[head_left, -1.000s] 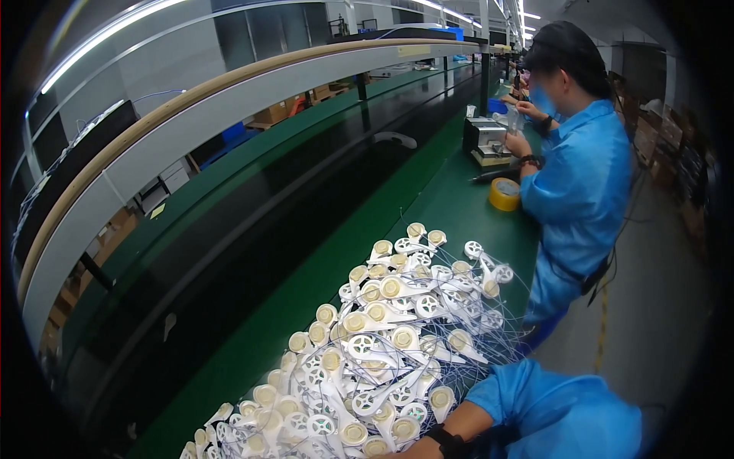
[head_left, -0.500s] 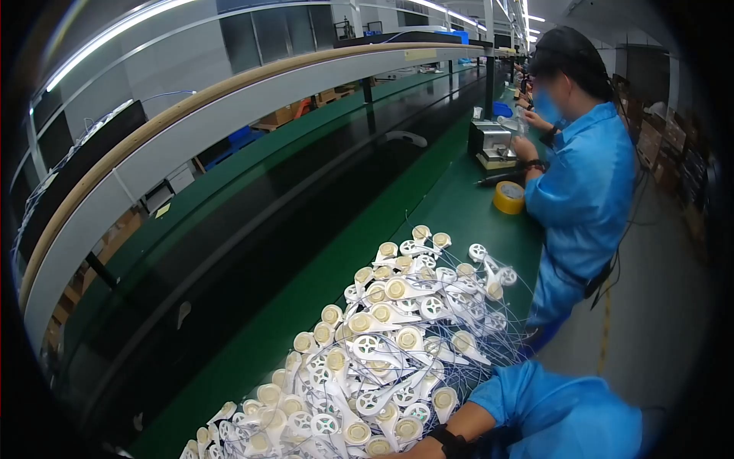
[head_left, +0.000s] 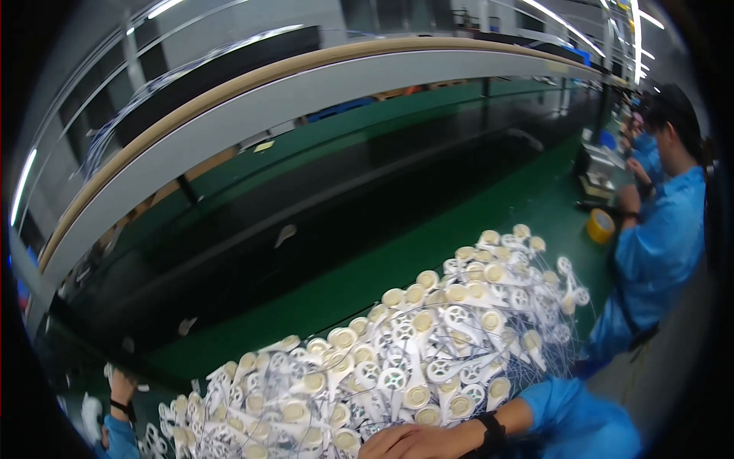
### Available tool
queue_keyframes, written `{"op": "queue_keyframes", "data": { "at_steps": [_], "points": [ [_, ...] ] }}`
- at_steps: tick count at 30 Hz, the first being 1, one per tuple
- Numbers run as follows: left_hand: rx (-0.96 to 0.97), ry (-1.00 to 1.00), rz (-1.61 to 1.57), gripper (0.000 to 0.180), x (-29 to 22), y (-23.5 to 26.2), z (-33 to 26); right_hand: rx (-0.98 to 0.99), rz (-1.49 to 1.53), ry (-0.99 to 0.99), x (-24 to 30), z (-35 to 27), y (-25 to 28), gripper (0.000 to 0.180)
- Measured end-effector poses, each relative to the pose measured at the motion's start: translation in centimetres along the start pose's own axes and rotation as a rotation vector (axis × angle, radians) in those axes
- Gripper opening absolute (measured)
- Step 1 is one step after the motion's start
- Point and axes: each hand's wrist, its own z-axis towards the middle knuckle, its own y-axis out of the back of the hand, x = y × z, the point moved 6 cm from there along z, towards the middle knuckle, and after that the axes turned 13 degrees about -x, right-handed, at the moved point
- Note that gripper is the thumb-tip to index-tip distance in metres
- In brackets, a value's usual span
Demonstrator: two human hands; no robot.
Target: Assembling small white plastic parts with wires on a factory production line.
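My right hand (head_left: 417,444) lies low over the near edge of a large pile of white plastic parts (head_left: 394,379), back upward and a black band on its wrist. Its fingertips run out of view at the lower edge, so I cannot see whether it grips a part. Each part has a tapering arm; some show a round cream-coloured disc, others a spoked ring. Thin grey wires tangle among them, thickest along the pile's right side. My left hand is not in view.
Beyond the pile, a dark belt (head_left: 252,283) runs along the green bench (head_left: 428,256). A blue-sleeved person (head_left: 665,222) works at the right, by a roll of yellow tape (head_left: 600,226) and a metal box-like device (head_left: 600,172). Another person's hand (head_left: 122,386) is at the lower left.
The view has swung left, so the pile and the neighbour sit farther right. More of my right hand shows, and another person's hand has appeared at the lower left.
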Motion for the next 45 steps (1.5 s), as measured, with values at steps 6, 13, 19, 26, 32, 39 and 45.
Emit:
{"op": "queue_keyframes", "data": {
  "at_steps": [6, 13, 19, 26, 32, 39, 45],
  "points": [
    [-0.169, 0.004, -0.071, 0.053, -0.8, 2.1, -0.6, 0.225, 0.037, -0.035, 1.3, 0.7, -1.1, 0.029],
    [-0.319, -0.03, -0.234, 0.056, -0.9, 3.3, -0.8, 0.69, 0.012, -0.229, 2.8, 5.5, 0.1, 0.021],
    [-0.644, 0.093, -0.181, 0.06, 0.6, 5.6, -2.2, 0.631, -0.135, -0.435, -4.7, 17.3, 2.7, 0.016],
    [-0.55, -0.057, -0.179, 0.044, -0.7, 5.5, -1.3, 0.153, -0.8, -0.42, -23.6, 28.0, 4.3, 0.017],
    [-0.416, 0.111, 0.545, 0.035, 14.4, 48.7, -27.4, 0.119, -1.1, -0.298, -32.2, 33.2, 1.5, 0.036],
    [-0.135, 0.282, 1.335, 0.025, 21.2, 57.2, -23.7, 0.073, -0.944, -0.264, -36.1, 36.4, 2.4, 0.044],
    [-0.091, 0.338, 0.861, 0.021, 19.8, 45.7, -20.8, 0.292, -1.087, -0.286, -34.8, 36.5, 4.7, 0.045]
  ]
}}
